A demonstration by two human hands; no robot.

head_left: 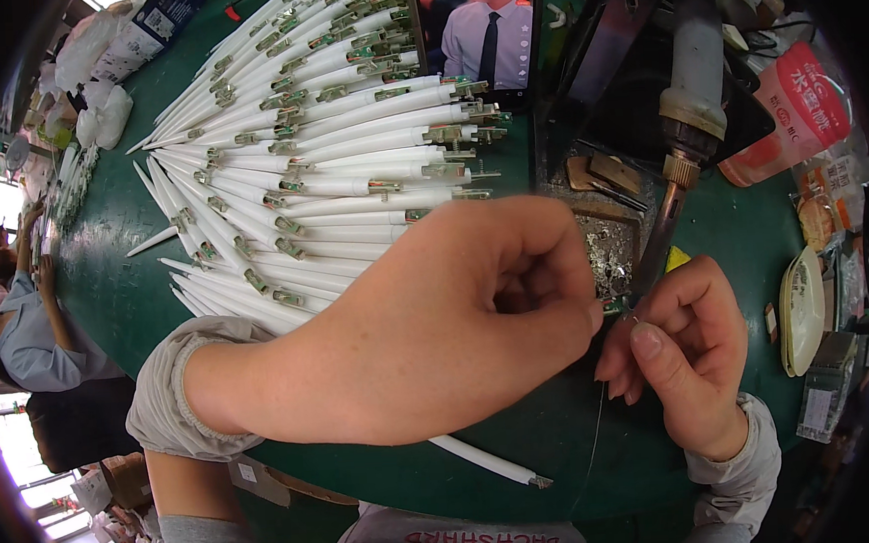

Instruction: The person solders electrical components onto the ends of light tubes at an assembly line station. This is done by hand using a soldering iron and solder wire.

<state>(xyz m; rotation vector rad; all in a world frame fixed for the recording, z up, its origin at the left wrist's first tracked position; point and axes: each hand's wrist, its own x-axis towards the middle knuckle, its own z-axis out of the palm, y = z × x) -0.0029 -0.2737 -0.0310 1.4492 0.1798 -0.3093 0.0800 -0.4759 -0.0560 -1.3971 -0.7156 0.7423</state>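
My left hand is closed, thumb and forefinger pinched at the end of a small green circuit board; the hand hides whatever it joins. Thumb and fingertips of my right hand pinch a thin solder wire, whose length hangs toward my lap. Between the hands, the tip of a soldering iron points down, close to the board; whether they touch I cannot tell. A white pen-shaped tube with a metallic end shows below my left forearm.
Many white pen-shaped tubes with green boards lie fanned across the green table. A phone playing video stands behind. On the right are a metal tray, a pink package and a pale dish. Another person works at far left.
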